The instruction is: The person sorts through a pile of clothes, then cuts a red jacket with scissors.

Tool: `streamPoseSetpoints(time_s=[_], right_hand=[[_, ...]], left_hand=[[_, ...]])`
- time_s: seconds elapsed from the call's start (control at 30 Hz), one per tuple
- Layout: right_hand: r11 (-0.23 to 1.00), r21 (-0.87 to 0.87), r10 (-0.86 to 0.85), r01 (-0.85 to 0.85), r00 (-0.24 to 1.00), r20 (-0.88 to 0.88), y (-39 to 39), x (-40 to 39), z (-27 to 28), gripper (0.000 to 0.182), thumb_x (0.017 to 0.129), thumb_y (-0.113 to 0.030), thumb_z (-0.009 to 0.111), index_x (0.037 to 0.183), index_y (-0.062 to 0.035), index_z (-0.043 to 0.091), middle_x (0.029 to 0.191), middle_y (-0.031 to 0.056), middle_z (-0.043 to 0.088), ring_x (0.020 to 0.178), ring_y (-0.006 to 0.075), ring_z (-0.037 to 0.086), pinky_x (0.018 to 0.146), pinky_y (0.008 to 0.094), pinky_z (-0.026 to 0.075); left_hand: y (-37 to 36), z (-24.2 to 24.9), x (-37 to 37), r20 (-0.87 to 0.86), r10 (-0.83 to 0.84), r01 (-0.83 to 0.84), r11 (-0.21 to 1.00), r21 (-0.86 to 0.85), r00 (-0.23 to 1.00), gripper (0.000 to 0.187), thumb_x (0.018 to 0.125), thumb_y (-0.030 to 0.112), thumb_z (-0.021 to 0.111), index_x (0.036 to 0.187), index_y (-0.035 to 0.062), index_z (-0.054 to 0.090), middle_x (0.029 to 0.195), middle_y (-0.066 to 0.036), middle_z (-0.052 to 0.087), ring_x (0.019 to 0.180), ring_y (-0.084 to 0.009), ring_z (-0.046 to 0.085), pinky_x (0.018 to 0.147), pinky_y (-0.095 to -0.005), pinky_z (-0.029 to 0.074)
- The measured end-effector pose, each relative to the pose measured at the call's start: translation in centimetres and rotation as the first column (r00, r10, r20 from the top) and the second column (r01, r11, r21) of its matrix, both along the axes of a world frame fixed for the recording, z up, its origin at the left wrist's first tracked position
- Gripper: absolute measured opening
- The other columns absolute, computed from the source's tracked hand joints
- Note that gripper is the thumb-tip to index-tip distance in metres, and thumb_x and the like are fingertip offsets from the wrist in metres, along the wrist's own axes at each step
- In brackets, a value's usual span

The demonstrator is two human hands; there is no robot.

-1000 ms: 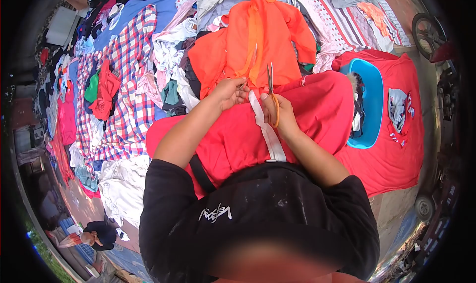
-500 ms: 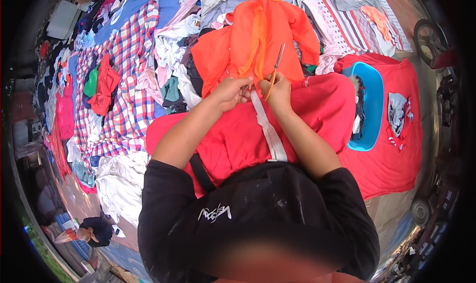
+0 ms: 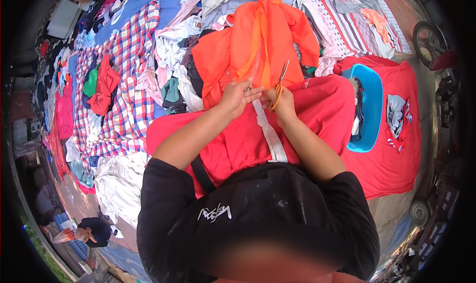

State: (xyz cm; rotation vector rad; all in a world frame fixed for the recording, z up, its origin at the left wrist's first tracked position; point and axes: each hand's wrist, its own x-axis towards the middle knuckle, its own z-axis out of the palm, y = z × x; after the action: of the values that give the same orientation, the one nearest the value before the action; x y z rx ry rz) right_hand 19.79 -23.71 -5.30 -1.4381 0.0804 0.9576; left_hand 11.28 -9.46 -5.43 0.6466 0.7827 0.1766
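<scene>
Orange-handled scissors (image 3: 278,90) are in my right hand (image 3: 281,104), closed around the handles, with the metal blades pointing up and away from me. Just left of it, my left hand (image 3: 239,97) has some fingers stretched toward the scissors. Its thumb and forefinger pinch something small and shiny that I cannot make out. Beyond both hands an orange garment (image 3: 238,45) with long loose strips is spread over other clothes. A white strip (image 3: 267,129) lies on the red cloth (image 3: 317,109) over my lap.
To the right, a blue basin (image 3: 373,109) holding dark items stands on a red cloth (image 3: 384,171). A checked cloth (image 3: 131,50) and heaps of clothes lie on the left. Another person (image 3: 94,232) is at the lower left. A wheel (image 3: 429,41) is at the upper right.
My right hand has turned the scissors and moved slightly down. The fingers of my left hand have straightened toward the right. The orange strips have shifted.
</scene>
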Motion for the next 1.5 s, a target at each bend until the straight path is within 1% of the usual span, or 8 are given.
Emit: streamPoseSetpoints(time_s=[0.13,0.3,0.43,0.57,0.83,1.07,1.17,1.5], right_hand=[[0.999,0.005,0.043,-0.043,0.999,0.019,-1.2,0.0,2.3,0.032,0.095,-0.032,0.066,0.085,-0.0027,0.058,0.064,0.0048,0.059,0.047,0.015,0.057,0.045,0.0255,0.045],[0.972,0.104,0.226,-0.212,0.963,-0.144,-4.0,-2.2,4.6,0.04,0.097,-0.041,0.061,0.085,-0.0025,0.06,0.063,0.0048,0.057,0.046,0.0161,0.058,0.045,0.0267,0.044],[0.941,0.047,0.338,-0.336,0.92,-0.197,-4.9,-4.2,4.8,0.045,0.097,-0.047,0.061,0.085,-0.0032,0.06,0.062,0.0049,0.058,0.047,0.0165,0.06,0.042,0.0258,0.043],[0.939,0.001,0.336,-0.344,0.915,-0.223,-5.0,-4.5,3.7,0.05,0.094,-0.052,0.062,0.084,-0.0039,0.06,0.062,0.0048,0.057,0.046,0.0156,0.059,0.039,0.0244,0.04],[0.945,-0.028,0.318,-0.325,0.937,-0.146,-4.5,-4.3,3.3,0.046,0.097,-0.048,0.059,0.079,-0.0055,0.059,0.058,0.0051,0.056,0.041,0.0161,0.056,0.036,0.0257,0.04],[0.98,0.001,0.198,-0.2,0.967,-0.159,-3.5,-5.2,1.4,0.054,0.094,-0.055,0.06,0.08,-0.0035,0.057,0.059,0.0062,0.055,0.044,0.0168,0.057,0.037,0.0259,0.038],[0.99,0.017,0.144,-0.143,0.971,-0.19,-3.3,-5.2,1.1,0.055,0.094,-0.056,0.059,0.079,-0.0034,0.056,0.059,0.0067,0.054,0.043,0.0171,0.056,0.036,0.0262,0.038],[0.99,-0.068,0.111,-0.126,0.975,-0.191,-2.9,-5.1,1.7,0.05,0.096,-0.054,0.056,0.071,-0.0108,0.052,0.054,0.0019,0.048,0.035,0.0141,0.045,0.032,0.0255,0.028]], left_hand=[[-0.3,0.3,0.2,0.067,-0.005,0.005,1.0,-0.008,0.998,0.021,0.099,0.016,0.058,0.092,-0.0014,0.048,0.099,-0.017,0.059,0.102,-0.0376,0.07,0.084,-0.0441,0.061],[-1.0,-0.5,0.2,0.099,0.0,-0.002,1.0,0.028,0.995,0.023,0.099,0.019,0.056,0.085,0.0014,0.05,0.09,-0.018,0.064,0.097,-0.0358,0.072,0.082,-0.0422,0.061],[-1.8,-1.9,0.4,0.098,0.024,-0.029,0.998,0.048,0.995,0.028,0.1,0.023,0.054,0.086,-0.0007,0.052,0.091,-0.023,0.067,0.095,-0.0351,0.072,0.081,-0.04,0.061],[-2.3,-1.6,0.5,0.087,-0.04,0.026,0.987,0.156,0.995,0.033,0.102,0.026,0.051,0.088,-0.0035,0.055,0.089,-0.02,0.066,0.099,-0.0364,0.071,0.087,-0.0451,0.059],[-2.8,-1.3,0.2,0.061,-0.137,0.102,0.911,0.399,0.989,0.042,0.104,0.031,0.05,0.099,-0.0098,0.055,0.096,-0.026,0.069,0.091,-0.0334,0.073,0.081,-0.0405,0.061],[-3.9,-2.6,-0.1,0.005,-0.231,0.201,0.859,0.47,0.973,0.046,0.106,0.034,0.047,0.111,-0.0107,0.057,0.1,-0.024,0.072,0.093,-0.0268,0.072,0.082,-0.0351,0.058],[-4.1,-3.2,-0.5,-0.042,-0.309,0.284,0.803,0.524,0.95,0.046,0.106,0.031,0.044,0.111,-0.012,0.058,0.101,-0.023,0.072,0.094,-0.0247,0.071,0.082,-0.034,0.057],[-4.0,-3.5,-0.5,-0.063,-0.334,0.307,0.751,0.585,0.94,0.044,0.106,0.026,0.043,0.095,-0.0114,0.063,0.095,-0.021,0.074,0.085,-0.0195,0.072,0.076,-0.0318,0.057]])
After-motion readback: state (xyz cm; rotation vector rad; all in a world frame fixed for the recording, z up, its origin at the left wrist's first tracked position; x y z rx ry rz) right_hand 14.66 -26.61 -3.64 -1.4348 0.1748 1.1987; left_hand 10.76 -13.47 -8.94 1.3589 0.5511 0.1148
